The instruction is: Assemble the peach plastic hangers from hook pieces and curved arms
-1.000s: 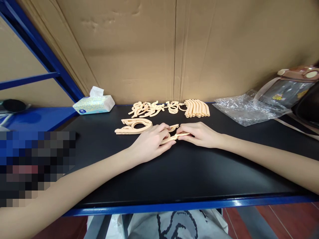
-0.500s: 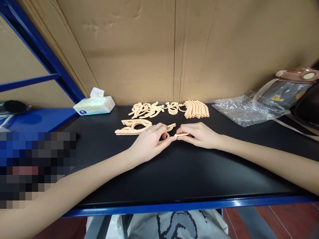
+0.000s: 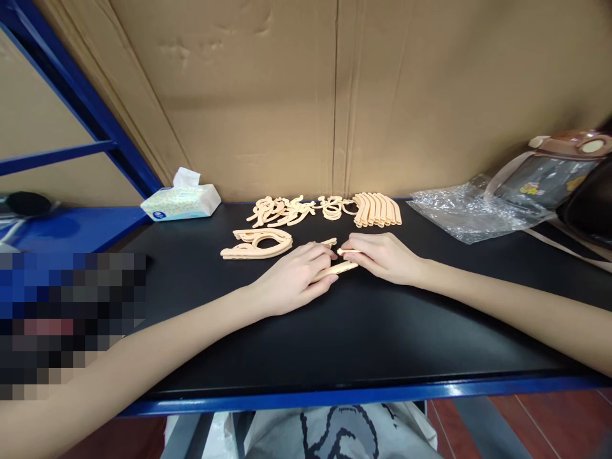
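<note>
Both hands meet over the middle of the black table, on beige plastic parts that look like pieces of a folding hanger. My left hand (image 3: 306, 274) is closed around a beige hanger piece (image 3: 342, 269), whose end juts out toward the right between thumb and fingers. Just right of it, my right hand (image 3: 382, 258) pinches a slim beige hanger part (image 3: 350, 252); its far end is under the fingers. Beyond my left fingers another beige tip (image 3: 329, 242) shows, and I cannot tell what it joins. Folded beige hangers (image 3: 258, 245) lie left of my left hand.
Along the back of the table (image 3: 363, 338) are a pile of loose beige parts (image 3: 282, 210), hook-like rings (image 3: 333, 208) and a row of curved arms (image 3: 377, 210). A tissue pack (image 3: 182, 202) stands left; a clear plastic bag (image 3: 471, 210) and a bottle (image 3: 540, 175) are at right.
The beige piece in my left hand has turned, so that its length now points right below my right fingers. My right hand has shifted slightly up and stays closed on its part.
</note>
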Available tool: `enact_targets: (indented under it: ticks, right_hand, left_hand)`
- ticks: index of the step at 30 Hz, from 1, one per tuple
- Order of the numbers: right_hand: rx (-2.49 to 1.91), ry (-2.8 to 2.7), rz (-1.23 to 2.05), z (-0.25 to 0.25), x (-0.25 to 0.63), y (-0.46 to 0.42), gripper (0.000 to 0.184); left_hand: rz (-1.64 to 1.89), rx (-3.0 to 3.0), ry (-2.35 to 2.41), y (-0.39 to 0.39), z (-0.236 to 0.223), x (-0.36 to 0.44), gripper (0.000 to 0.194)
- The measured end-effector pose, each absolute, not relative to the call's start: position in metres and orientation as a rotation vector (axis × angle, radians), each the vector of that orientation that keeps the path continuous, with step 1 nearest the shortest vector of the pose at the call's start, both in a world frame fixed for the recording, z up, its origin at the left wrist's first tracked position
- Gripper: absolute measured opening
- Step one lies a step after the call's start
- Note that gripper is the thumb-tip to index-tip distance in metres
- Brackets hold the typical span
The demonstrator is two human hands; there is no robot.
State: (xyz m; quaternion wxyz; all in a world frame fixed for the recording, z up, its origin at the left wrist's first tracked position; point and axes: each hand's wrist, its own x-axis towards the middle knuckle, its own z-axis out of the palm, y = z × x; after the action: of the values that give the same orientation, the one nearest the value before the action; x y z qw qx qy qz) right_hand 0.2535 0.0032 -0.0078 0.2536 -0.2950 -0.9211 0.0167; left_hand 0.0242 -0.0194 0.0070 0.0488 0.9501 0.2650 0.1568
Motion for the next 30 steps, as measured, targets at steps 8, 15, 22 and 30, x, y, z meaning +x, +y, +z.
enact_targets:
  ticks: [8, 15, 22, 30]
  right_hand:
    - [-0.969, -2.453, 0.143, -0.0118, 0.2535, 0.0056, 0.029]
    - [-0.972, -2.46, 0.107, -0.0116, 0.2525, 0.0054, 0.031]
    - [-0.972, -2.471, 0.1, -0.012, 0.2526, 0.0063, 0.029]
    - [-0.951, -2.502, 0.2, -0.0093, 0.2538, 0.0068, 0.025]
  left_hand:
    - [0.484, 2.821, 0.838, -0.0202, 0.0062, 0.0234, 0.027]
    - [0.569, 2.759, 0.861, -0.0195, 0.0053, 0.0238, 0.022]
    - [0.591, 2.679, 0.902, -0.0188, 0.0059, 0.0247, 0.017]
    - [0.622, 2.637, 0.913, -0.019, 0.0056, 0.0234, 0.018]
